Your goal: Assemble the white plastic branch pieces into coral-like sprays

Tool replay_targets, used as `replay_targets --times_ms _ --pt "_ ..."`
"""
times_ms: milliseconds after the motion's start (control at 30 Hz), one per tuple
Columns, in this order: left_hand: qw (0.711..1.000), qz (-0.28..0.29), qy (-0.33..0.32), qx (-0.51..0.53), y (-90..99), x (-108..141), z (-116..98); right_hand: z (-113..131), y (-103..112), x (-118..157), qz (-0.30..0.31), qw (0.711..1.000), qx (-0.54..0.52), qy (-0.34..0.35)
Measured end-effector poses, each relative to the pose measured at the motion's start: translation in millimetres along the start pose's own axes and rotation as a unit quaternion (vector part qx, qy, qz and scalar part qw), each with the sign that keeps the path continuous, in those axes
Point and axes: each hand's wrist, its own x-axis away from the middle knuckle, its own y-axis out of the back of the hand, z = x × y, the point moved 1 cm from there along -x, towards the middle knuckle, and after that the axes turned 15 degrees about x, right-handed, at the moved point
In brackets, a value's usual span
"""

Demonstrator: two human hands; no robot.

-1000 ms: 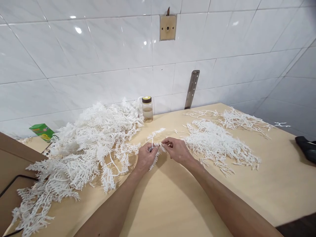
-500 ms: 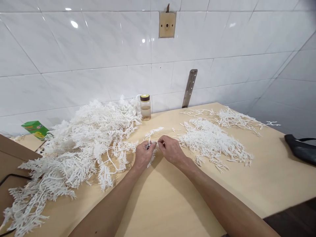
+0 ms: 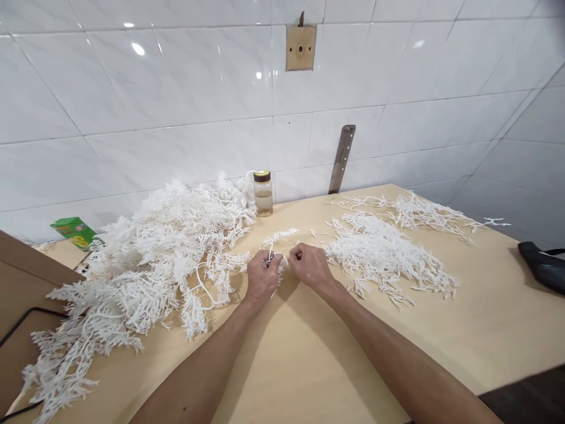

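My left hand point(image 3: 262, 278) is closed around a white plastic-looking branch point(image 3: 279, 235), whose leafy tip sticks up past my fingers and more of which shows below the thumb. A small dark thing shows between thumb and forefinger; I cannot make out what it is. Just to the right, my right hand point(image 3: 309, 266) is closed in a pinch, a small gap from the left. Whatever its fingertips hold is hidden. Left of my hands spreads a big heap of white branches point(image 3: 172, 259). To the right lies a flatter pile of small white sprigs point(image 3: 379, 250).
Bare white stems point(image 3: 430, 215) lie at the back right. A lidded jar point(image 3: 263, 195) of liquid stands by the tiled wall. At left are a green box point(image 3: 73, 232) and a cardboard box point(image 3: 35, 265). A black object point(image 3: 541, 265) sits at the right edge.
The view has shifted slightly. My right hand has drawn a little away from my left, widening the gap. My left hand keeps hold of the branch.
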Motion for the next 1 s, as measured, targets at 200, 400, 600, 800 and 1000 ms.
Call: replay_targets --times_ms 200,400,600,800,1000 --pt "0.999 0.024 0.014 0.02 1.9 2 0 -44 14 -12 -0.105 0.989 0.102 -0.013" --pt "0.999 0.028 0.021 0.01 0.5 1 -1 -21 28 -2 -0.075 0.995 -0.042 0.057" --pt "0.998 0.048 0.045 0.02 -0.1 1 5 3 14 7 -0.008 0.995 -0.021 0.097" --pt "0.996 0.066 0.05 0.025 -1.2 0 5 -3 7 6 -0.047 0.989 0.004 0.14" --pt "0.998 0.039 0.041 0.013 -1.0 1 1 1 3 7 -0.047 0.986 0.048 0.154"
